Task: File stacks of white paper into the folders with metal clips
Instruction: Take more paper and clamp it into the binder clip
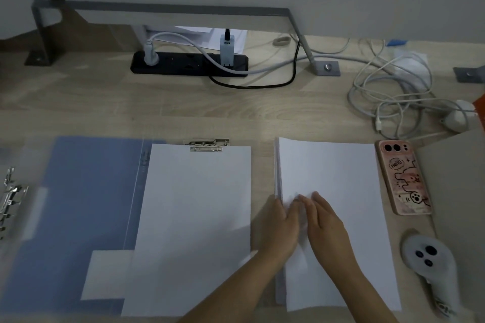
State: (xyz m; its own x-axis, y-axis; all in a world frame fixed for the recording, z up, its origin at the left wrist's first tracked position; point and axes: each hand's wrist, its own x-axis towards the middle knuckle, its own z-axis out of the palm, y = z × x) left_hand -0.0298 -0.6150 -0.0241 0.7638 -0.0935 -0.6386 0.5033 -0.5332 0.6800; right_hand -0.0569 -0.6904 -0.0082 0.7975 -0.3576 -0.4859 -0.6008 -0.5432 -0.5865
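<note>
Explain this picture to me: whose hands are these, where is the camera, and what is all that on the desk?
No machine here: a person wears a camera on the head, looking down at their own hands. On the desk lies an open blue folder, white paper under its metal clip. The left hand and right hand rest on a loose paper stack beside it; blur hides whether the left pinches sheets. A phone, a controller, cables and a power strip lie around.

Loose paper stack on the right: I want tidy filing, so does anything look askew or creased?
Yes. The top sheet sits skewed over the stack, and it puckers where the left hand and right hand press.
</note>
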